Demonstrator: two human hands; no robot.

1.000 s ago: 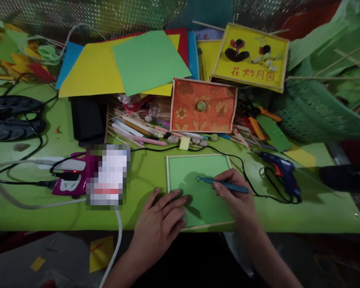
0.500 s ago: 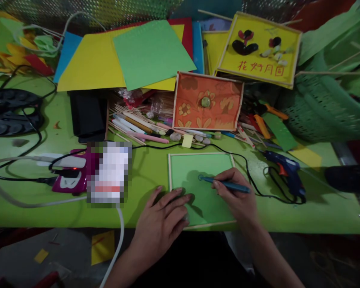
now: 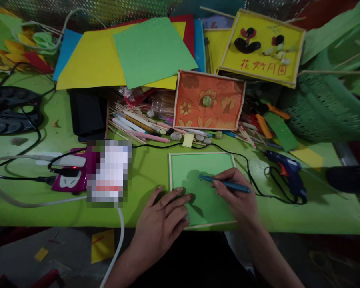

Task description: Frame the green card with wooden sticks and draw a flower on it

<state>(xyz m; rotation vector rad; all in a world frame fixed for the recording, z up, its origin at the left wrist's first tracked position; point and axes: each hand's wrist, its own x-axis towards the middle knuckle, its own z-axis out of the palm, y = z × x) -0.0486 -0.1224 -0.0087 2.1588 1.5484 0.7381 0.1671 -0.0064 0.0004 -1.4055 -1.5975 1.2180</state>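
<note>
A green sheet of paper (image 3: 210,208) edged with thin wooden strips lies flat at the table's front. My right hand (image 3: 238,196) grips a blue pen (image 3: 232,185), its tip on the paper beside a small blue drawn mark (image 3: 201,177). The pen slants, with its rear end to the right. Spread over the lower left corner of the framed sheet is my left hand (image 3: 166,218), fingers apart. Something small and shiny, too hidden to name, shows by its fingertips near the lower edge.
Left stand a purple power strip (image 3: 69,182) and a blurred-out phone-like shape (image 3: 110,172) with a white cable. A glue gun (image 3: 288,174) and its black cord lie right. Behind are an orange framed picture (image 3: 192,88), pens and sticks (image 3: 135,124), coloured sheets (image 3: 93,60) and a green basket (image 3: 327,104).
The blue mark at the pen tip has grown slightly, with a bit more line around the small loop. Both hands stay in nearly the same place.
</note>
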